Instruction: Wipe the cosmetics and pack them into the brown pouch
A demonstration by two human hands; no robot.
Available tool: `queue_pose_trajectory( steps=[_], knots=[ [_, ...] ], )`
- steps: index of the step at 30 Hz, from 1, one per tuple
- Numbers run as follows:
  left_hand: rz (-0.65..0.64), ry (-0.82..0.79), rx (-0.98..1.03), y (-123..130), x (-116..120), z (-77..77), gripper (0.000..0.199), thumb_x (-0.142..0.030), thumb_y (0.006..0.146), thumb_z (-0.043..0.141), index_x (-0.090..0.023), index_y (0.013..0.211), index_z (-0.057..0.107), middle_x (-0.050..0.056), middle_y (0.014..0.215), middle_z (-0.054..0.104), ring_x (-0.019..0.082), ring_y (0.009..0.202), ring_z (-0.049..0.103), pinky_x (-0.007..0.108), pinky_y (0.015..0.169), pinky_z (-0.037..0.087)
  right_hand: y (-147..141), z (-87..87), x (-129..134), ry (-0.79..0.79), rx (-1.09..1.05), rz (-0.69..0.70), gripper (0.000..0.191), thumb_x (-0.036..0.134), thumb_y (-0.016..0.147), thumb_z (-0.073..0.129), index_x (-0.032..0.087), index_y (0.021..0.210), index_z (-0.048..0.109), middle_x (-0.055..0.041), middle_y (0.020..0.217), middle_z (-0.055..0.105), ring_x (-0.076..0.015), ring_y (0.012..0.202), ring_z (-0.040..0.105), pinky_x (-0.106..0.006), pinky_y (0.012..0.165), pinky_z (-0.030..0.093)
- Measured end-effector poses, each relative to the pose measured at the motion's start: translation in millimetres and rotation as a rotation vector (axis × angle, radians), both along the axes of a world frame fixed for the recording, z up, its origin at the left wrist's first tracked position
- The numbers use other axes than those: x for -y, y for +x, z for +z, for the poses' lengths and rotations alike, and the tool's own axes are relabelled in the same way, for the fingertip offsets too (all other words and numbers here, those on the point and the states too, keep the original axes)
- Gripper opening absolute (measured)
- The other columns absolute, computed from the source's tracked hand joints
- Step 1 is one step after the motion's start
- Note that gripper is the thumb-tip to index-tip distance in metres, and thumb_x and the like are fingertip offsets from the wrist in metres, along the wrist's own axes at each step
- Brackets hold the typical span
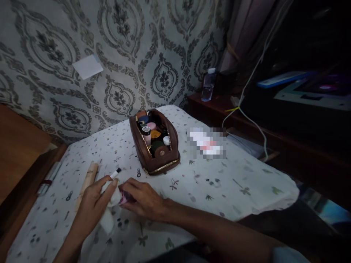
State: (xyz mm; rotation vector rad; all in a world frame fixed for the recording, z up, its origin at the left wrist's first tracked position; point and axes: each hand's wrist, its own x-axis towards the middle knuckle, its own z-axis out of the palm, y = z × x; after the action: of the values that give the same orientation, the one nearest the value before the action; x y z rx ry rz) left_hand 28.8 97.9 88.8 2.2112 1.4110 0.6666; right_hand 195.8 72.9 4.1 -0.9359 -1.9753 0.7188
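Note:
My left hand (93, 199) is closed on a soft white tissue or cloth (108, 221), part of which hangs below the fingers. A slim white stick with a black tip (116, 173) sticks up from the same hand; I cannot tell whether it is a brush. Close beside it, my right hand (144, 199) grips a small purple thing (126, 197) against the white material. Its kind is mostly hidden by the fingers. Left of my left hand lies a beige tube (89, 177). Beyond the hands stands an unzipped brown makeup bag (141, 151), filled with several bottles and jars.
A white patterned sheet (189, 186) covers the surface. On it, a blurred-out patch (207, 143) lies right of the bag. Silvery tubes (49, 178) rest at the left edge. A clear bottle (208, 86) stands on a dark ledge, near a hanging white cable (244, 91).

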Motion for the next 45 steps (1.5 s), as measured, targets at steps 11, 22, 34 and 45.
queue_pose_trajectory(
  steps=[11, 22, 34, 45],
  knots=[
    [0.236, 0.131, 0.103, -63.0, -43.8, -23.9, 0.031, -0.043, 0.085, 0.048, -0.018, 0.098, 0.059, 0.007, 0.107, 0.068, 0.024, 0.103, 0.062, 0.034, 0.092, 0.048, -8.8, -10.8, -13.6, -0.054, 0.053, -0.252, 0.030, 0.023, 0.081, 0.067, 0.018, 0.110, 0.062, -0.0082, 0.104, 0.065, -0.0217, 0.094, 0.062, -0.033, 0.084, 0.049],
    [-0.009, -0.031, -0.627, -75.9, -90.7, -52.4, 0.026, -0.039, 0.088, 0.054, -0.022, 0.103, 0.067, 0.006, 0.097, 0.069, 0.026, 0.095, 0.063, 0.031, 0.077, 0.044, -33.0, 10.9, -36.6, -0.227, 0.628, -0.451, 0.033, 0.038, 0.089, 0.057, 0.021, 0.117, 0.062, -0.0090, 0.113, 0.065, -0.0233, 0.087, 0.067, -0.031, 0.071, 0.047],
    [0.083, 0.084, -0.162, -93.6, -82.7, -47.6, 0.024, -0.039, 0.087, 0.053, -0.019, 0.097, 0.062, 0.004, 0.097, 0.064, 0.022, 0.089, 0.059, 0.029, 0.074, 0.043, -50.8, 7.4, -41.9, -0.137, 0.604, -0.430, 0.035, 0.036, 0.095, 0.053, 0.019, 0.125, 0.060, -0.0120, 0.123, 0.060, -0.0251, 0.090, 0.068, -0.034, 0.072, 0.050],
    [0.009, -0.018, 0.361, -41.5, -13.8, -24.5, 0.025, -0.043, 0.089, 0.055, -0.019, 0.094, 0.061, 0.002, 0.090, 0.064, 0.018, 0.085, 0.060, 0.024, 0.068, 0.044, -54.5, -0.5, -18.7, -0.408, -0.446, 0.074, 0.035, 0.053, 0.089, 0.056, 0.018, 0.085, 0.058, 0.0065, 0.061, 0.044, -0.0084, 0.049, 0.041, -0.020, 0.045, 0.035]
  ],
)
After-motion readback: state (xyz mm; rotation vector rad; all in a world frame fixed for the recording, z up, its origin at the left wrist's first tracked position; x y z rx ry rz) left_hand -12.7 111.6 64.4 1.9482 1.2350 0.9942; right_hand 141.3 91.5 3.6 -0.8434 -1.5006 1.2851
